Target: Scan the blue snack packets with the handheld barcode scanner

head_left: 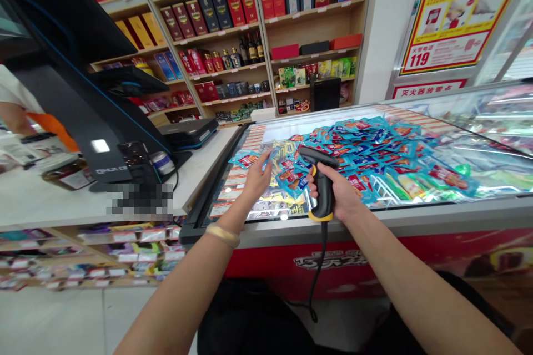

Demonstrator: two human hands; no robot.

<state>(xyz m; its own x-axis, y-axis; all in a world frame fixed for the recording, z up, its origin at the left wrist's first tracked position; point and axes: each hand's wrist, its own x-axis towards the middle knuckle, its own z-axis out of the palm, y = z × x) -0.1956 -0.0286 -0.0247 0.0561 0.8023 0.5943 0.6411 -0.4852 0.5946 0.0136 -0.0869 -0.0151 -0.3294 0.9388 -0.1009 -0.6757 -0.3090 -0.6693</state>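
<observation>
My right hand (339, 191) is wrapped around the handle of a black and yellow barcode scanner (323, 191), whose head points to the left over the freezer's glass top. A black cable (320, 274) hangs from the handle past the freezer front. To its left, my left hand (259, 176) reaches over the glass with its fingers stretched out and apart, and nothing shows in it. Beside that hand lies a blue and red snack packet (246, 159). A heap of similar snack packets (358, 141) spreads across the glass beyond the scanner and to its right.
On the left, a counter (197, 169) carries a black point-of-sale terminal (97, 122), jars and a flat black device (189, 132). Shelves of boxed bottles (208, 14) stand behind the chest freezer (250, 255). Another person's arm (14, 116) shows at the far left edge.
</observation>
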